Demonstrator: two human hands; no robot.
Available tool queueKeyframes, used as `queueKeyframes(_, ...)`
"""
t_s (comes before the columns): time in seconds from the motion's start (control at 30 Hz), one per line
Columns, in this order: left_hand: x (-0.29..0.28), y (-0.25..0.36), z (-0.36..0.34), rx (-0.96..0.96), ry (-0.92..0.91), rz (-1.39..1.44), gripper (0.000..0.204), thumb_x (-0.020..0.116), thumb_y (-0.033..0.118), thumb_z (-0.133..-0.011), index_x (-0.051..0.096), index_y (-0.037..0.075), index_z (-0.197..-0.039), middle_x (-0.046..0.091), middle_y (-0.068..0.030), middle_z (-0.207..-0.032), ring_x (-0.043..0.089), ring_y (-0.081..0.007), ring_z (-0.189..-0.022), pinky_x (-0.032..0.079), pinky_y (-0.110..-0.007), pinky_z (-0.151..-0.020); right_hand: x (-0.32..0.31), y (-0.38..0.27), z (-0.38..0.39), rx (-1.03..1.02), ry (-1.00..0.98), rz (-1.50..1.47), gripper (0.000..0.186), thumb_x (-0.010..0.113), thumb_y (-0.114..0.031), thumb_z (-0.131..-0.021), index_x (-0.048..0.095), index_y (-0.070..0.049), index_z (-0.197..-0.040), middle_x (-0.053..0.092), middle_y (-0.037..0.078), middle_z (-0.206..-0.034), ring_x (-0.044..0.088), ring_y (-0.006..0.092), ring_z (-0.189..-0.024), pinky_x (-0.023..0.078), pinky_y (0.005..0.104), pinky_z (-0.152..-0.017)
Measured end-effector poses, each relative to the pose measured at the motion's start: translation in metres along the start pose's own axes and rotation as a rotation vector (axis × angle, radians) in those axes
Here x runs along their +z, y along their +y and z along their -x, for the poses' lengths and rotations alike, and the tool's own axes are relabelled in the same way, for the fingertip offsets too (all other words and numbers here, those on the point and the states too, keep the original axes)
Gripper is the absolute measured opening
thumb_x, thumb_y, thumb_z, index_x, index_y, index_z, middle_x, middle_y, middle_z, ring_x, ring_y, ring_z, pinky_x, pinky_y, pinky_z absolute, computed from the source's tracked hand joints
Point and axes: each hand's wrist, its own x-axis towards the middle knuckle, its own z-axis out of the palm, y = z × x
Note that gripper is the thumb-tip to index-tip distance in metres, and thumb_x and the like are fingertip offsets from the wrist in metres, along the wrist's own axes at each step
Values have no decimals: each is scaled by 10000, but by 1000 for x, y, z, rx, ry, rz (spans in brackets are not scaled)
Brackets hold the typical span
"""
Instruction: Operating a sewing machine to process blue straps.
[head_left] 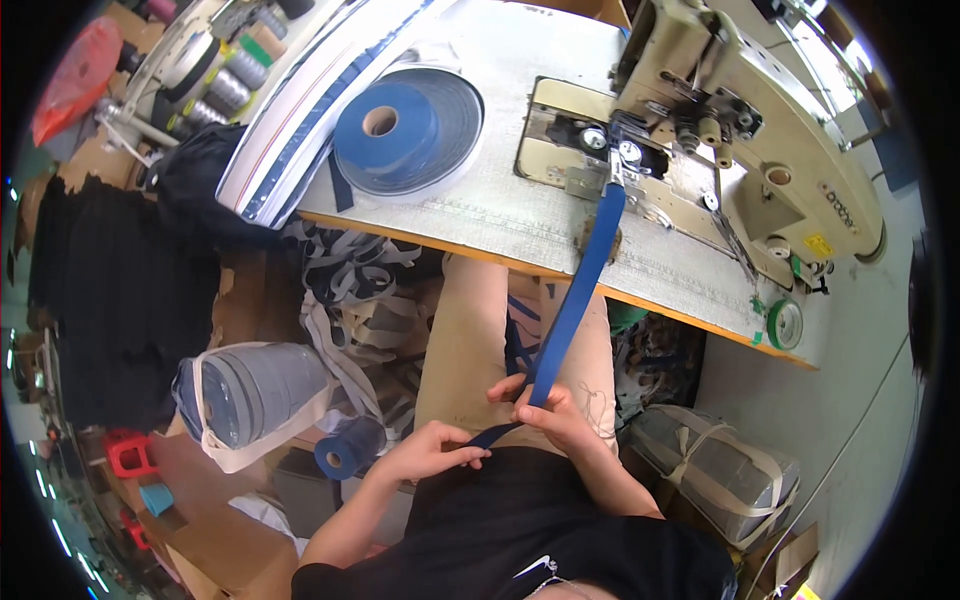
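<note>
A long blue strap [576, 295] runs from the foot of the industrial sewing machine [788, 165] down over the table's front edge to my lap. My left hand [430, 450] is closed on a lower, darker stretch of it, pinched between thumb and fingers. My right hand [548, 418] grips the strap higher up, above my lap, with its fingers curled round it. Between my legs more dark blue strap [518, 335] hangs down. On the table [500, 222], left of the machine, lies a large roll of blue tape [400, 150] beside some striped white material [262, 177].
Bundles of webbing [355, 265] lie under the table. A strapped grey roll [240, 400] and a smaller blue roll [350, 450] are at left, near red stools [130, 452]. A grey bundle [715, 470] sits at right by a panel. Thread spools [228, 85] stand at upper left.
</note>
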Motion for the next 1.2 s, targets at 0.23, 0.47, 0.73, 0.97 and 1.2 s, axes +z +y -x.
queueKeyframes(0.23,15,3,-34,58,-6,-5,241,658,232,-944,732,3,-959,725,-29,-827,621,-73,-739,480,-221,-678,4,0,-1,102,86,85,274,670,-292,-917,663,-39,-811,602,194,-1218,551,284,-1175,410,417,-1010)
queueKeyframes(0.47,13,6,-54,254,31,59,247,660,216,-940,679,-16,-857,582,11,-671,460,-45,-602,383,-252,-549,10,6,-4,46,158,108,354,518,-304,-1013,661,-4,-891,609,197,-1185,577,283,-1134,433,422,-1004)
queueKeyframes(0.73,-1,11,-48,299,38,-7,224,649,220,-947,701,2,-941,547,-5,-638,465,-56,-600,394,-262,-556,16,-2,-13,18,220,322,441,439,-340,-1043,682,26,-1006,613,219,-1189,583,301,-1125,423,443,-1027)
queueKeyframes(0.97,-1,-21,-49,295,65,-8,278,610,256,-968,707,-4,-969,642,-51,-704,530,-92,-627,445,-294,-608,13,-10,-15,-45,118,312,283,551,-227,-995,719,1,-1005,611,197,-1241,575,282,-1165,424,415,-1025)
queueKeyframes(1.2,-4,-13,-45,278,80,23,289,595,261,-978,696,-7,-1019,704,-84,-803,626,-120,-721,493,-292,-691,10,-11,-17,-75,107,158,191,635,-150,-936,722,15,-978,599,210,-1260,567,288,-1187,416,425,-1051)
